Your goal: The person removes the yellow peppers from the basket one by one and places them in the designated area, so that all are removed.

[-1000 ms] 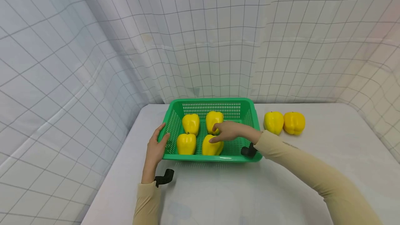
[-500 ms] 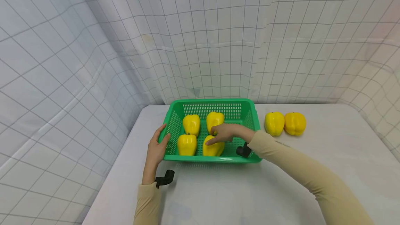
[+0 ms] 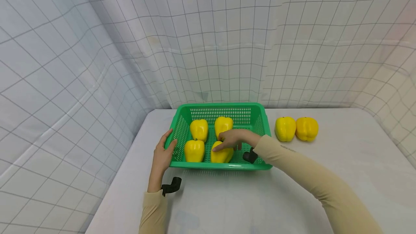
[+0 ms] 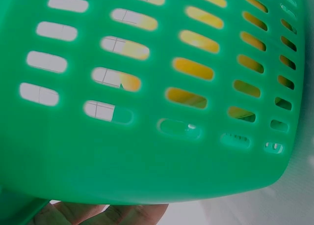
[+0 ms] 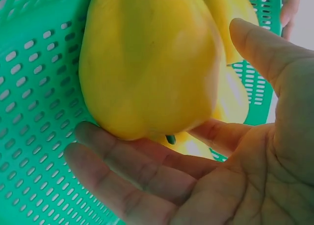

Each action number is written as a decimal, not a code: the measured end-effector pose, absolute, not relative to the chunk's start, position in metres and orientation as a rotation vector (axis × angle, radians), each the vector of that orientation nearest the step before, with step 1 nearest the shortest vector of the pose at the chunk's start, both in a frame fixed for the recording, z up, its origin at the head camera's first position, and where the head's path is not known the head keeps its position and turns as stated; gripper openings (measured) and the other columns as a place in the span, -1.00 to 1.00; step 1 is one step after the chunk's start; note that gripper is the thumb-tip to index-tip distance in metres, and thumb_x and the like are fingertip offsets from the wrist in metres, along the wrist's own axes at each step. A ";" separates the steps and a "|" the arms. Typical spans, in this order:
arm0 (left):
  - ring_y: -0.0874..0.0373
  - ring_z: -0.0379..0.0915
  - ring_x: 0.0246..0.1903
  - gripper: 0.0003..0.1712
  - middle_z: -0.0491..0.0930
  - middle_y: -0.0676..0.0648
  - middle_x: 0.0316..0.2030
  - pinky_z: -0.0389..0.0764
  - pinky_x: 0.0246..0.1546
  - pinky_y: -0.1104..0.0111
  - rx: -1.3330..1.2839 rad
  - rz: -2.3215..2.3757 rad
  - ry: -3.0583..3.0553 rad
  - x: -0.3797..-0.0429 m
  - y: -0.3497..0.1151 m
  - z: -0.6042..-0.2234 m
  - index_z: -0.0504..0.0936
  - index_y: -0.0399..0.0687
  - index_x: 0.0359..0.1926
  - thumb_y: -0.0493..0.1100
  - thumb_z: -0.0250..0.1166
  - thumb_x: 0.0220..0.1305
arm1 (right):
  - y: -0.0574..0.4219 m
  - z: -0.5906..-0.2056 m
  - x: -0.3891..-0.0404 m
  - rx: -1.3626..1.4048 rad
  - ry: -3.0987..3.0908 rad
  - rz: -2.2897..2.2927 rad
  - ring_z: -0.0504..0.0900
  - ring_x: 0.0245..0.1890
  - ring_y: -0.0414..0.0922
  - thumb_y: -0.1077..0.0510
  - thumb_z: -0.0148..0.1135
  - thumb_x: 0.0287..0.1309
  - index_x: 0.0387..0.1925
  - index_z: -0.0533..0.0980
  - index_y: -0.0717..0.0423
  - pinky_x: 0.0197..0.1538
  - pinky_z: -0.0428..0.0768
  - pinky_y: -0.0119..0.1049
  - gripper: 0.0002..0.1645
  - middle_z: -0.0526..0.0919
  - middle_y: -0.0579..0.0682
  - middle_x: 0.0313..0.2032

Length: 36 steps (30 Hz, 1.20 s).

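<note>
A green basket (image 3: 221, 166) holds several yellow bell peppers. My left hand (image 3: 162, 154) grips its left rim, thumb on the inner side; the left wrist view shows fingertips (image 4: 132, 214) below the slotted green wall (image 4: 137, 161). My right hand (image 3: 231, 138) is over the front right bell pepper (image 3: 221, 156) in the basket. In the right wrist view the fingers (image 5: 147, 173) lie extended along that pepper's (image 5: 152, 63) stem end, and the thumb (image 5: 265, 50) stands apart from it. Whether the fingers touch the pepper is unclear.
Behind it in the basket is another bell pepper (image 3: 223, 125); two more stand at the left, one front (image 3: 194, 151), one back (image 3: 199, 129). Two bell peppers (image 3: 285, 129) (image 3: 307, 129) sit side by side on the white table (image 3: 341, 161). Gridded white curtains (image 3: 221, 46) surround the table.
My right hand has shifted slightly left and down over the front right bell pepper. The left hand stays on the basket rim, and the peppers keep their places.
</note>
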<state>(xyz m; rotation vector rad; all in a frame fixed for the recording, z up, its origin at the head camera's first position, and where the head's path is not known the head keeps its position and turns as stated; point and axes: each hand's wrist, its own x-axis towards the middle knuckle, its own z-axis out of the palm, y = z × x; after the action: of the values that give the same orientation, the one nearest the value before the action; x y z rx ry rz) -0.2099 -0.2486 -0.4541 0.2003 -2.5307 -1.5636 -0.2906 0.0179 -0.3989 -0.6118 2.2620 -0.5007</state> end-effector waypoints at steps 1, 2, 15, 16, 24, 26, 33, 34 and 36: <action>-0.15 0.26 0.15 -0.40 0.18 -0.18 0.35 0.33 0.01 -0.10 0.202 -1.565 -2.530 -0.210 -0.248 -0.454 0.22 0.17 0.41 0.05 0.07 0.41 | 0.018 -0.399 -0.291 -0.602 2.253 -0.508 0.59 -0.22 0.05 -0.29 0.17 0.17 0.35 0.21 0.13 -0.19 0.58 -0.06 -0.11 0.36 0.16 0.20; -0.15 0.26 0.15 -0.40 0.19 -0.18 0.35 0.33 0.01 -0.10 0.204 -1.566 -2.531 -0.210 -0.248 -0.454 0.22 0.17 0.41 0.05 0.07 0.41 | 0.018 -0.400 -0.291 -0.593 2.245 -0.513 0.59 -0.20 0.06 -0.29 0.17 0.17 0.37 0.19 0.13 -0.18 0.58 -0.04 -0.09 0.35 0.16 0.22; -0.16 0.27 0.13 -0.41 0.20 -0.19 0.34 0.34 0.00 -0.09 0.216 -1.564 -2.534 -0.210 -0.246 -0.454 0.23 0.18 0.41 0.05 0.08 0.40 | 0.016 -0.408 -0.292 -0.548 2.202 -0.522 0.56 -0.16 0.05 -0.32 0.17 0.15 0.43 0.06 0.07 -0.20 0.58 -0.04 -0.01 0.25 0.16 0.29; -0.15 0.26 0.14 -0.41 0.19 -0.19 0.35 0.33 0.00 -0.09 0.217 -1.565 -2.534 -0.210 -0.246 -0.454 0.23 0.18 0.41 0.05 0.07 0.40 | 0.016 -0.409 -0.292 -0.546 2.200 -0.525 0.56 -0.15 0.06 -0.32 0.17 0.15 0.43 0.06 0.07 -0.20 0.58 -0.04 -0.01 0.24 0.16 0.29; -0.16 0.27 0.13 -0.40 0.19 -0.19 0.35 0.35 -0.01 -0.08 0.213 -1.560 -2.538 -0.211 -0.247 -0.455 0.22 0.18 0.41 0.07 0.08 0.40 | 0.017 -0.413 -0.293 -0.547 2.198 -0.563 0.56 -0.15 0.07 -0.34 0.19 0.12 0.40 0.10 0.03 -0.20 0.58 -0.02 -0.03 0.26 0.18 0.27; -0.16 0.28 0.13 -0.40 0.20 -0.19 0.34 0.35 -0.01 -0.08 0.211 -1.557 -2.538 -0.211 -0.247 -0.455 0.23 0.18 0.41 0.07 0.08 0.40 | 0.017 -0.414 -0.293 -0.549 2.201 -0.575 0.56 -0.16 0.06 -0.33 0.21 0.10 0.37 0.14 0.02 -0.20 0.58 -0.03 -0.05 0.28 0.17 0.24; -0.16 0.27 0.13 -0.41 0.19 -0.18 0.35 0.34 -0.01 -0.09 0.216 -1.559 -2.536 -0.211 -0.248 -0.453 0.23 0.19 0.41 0.05 0.08 0.40 | 0.019 -0.416 -0.293 -0.575 2.217 -0.608 0.49 -0.03 0.04 -0.32 0.26 0.06 0.34 0.19 0.02 -0.20 0.58 -0.06 -0.06 0.26 0.13 0.28; -0.17 0.27 0.14 -0.41 0.19 -0.19 0.35 0.34 -0.01 -0.10 0.212 -1.557 -2.534 -0.211 -0.248 -0.453 0.23 0.18 0.41 0.05 0.08 0.40 | 0.019 -0.416 -0.294 -0.580 2.218 -0.612 0.48 -0.01 0.04 -0.32 0.27 0.05 0.34 0.19 0.02 -0.21 0.58 -0.07 -0.06 0.26 0.13 0.28; -0.18 0.27 0.14 -0.41 0.19 -0.20 0.35 0.34 -0.01 -0.11 0.206 -1.547 -2.535 -0.212 -0.248 -0.454 0.23 0.15 0.41 0.03 0.07 0.41 | 0.020 -0.416 -0.293 -0.584 2.221 -0.624 0.45 0.02 0.02 -0.32 0.28 0.04 0.32 0.21 0.02 -0.21 0.58 -0.07 -0.07 0.26 0.12 0.27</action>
<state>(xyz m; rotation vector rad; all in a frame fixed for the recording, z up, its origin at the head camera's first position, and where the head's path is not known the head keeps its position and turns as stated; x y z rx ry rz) -0.2123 -0.2482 -0.4538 0.2064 -2.5353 -1.5469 -0.2935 0.0197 -0.4162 -0.5843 2.2209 -0.6242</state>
